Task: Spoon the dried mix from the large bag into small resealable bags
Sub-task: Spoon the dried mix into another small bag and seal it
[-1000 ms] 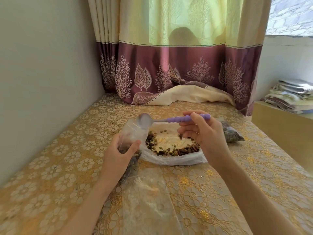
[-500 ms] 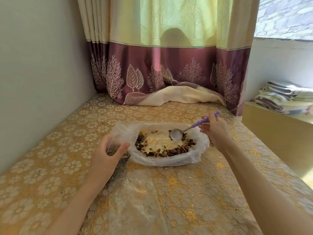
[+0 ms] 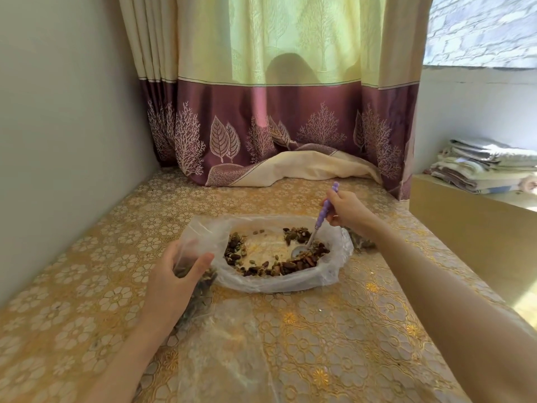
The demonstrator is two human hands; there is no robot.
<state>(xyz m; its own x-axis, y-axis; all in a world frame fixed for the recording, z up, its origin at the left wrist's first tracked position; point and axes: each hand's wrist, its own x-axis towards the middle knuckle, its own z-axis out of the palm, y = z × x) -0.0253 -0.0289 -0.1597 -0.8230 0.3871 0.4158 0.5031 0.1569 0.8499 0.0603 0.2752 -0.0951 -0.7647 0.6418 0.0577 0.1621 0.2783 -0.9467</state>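
Filled bag (image 3: 359, 241) behind right forearm

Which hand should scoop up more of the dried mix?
The right hand. It already grips the spoon, whose bowl sits in the mix inside the large bag. The left hand is busy holding the small bag.

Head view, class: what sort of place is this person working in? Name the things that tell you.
Probably a room in a home, not a workshop. A long curtain with a leaf print hangs to a table covered in a gold floral tablecloth, and folded linens are stacked on a ledge at the right.
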